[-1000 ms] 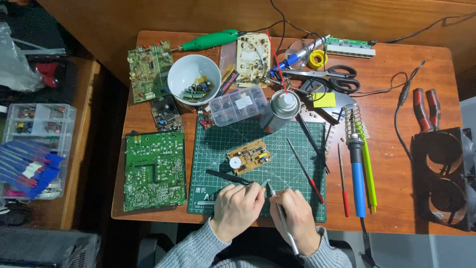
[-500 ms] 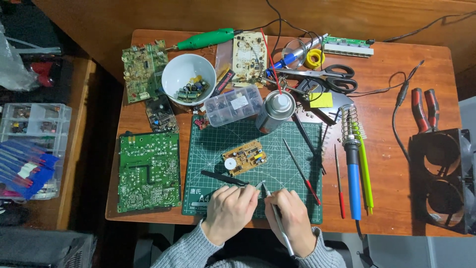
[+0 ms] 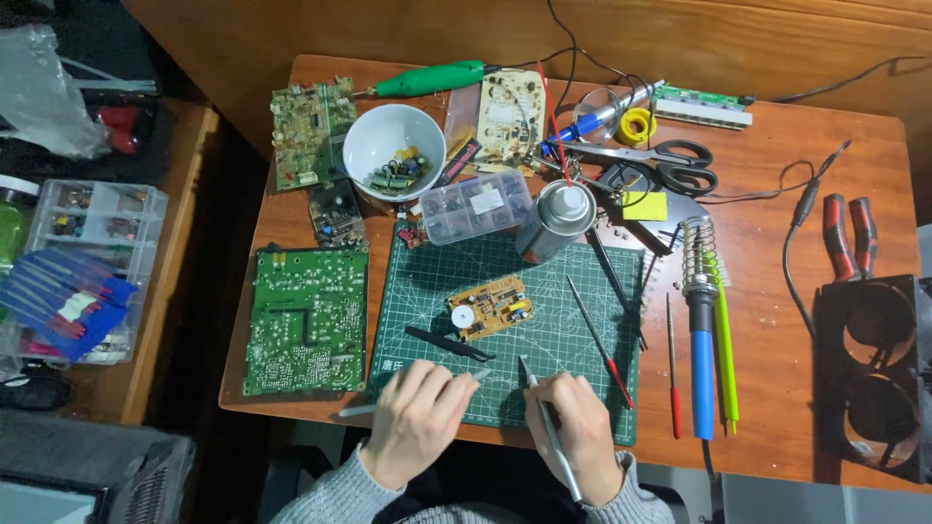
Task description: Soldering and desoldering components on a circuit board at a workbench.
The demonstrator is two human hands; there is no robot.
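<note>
Tweezers (image 3: 550,427), right hand (image 3: 581,427) gripping, fingers curled

Seen from above: left hand (image 3: 416,419) gripping a thin silver tool (image 3: 413,396), right hand (image 3: 581,427) gripping another silver tool (image 3: 551,427), both over the near edge of a green mat (image 3: 582,374). Just beyond, on the mat, a small yellow board (image 3: 490,308) beside black tweezers (image 3: 449,343). Left of the mat, on the surface (image 3: 777,330), a large green board (image 3: 307,321).
</note>
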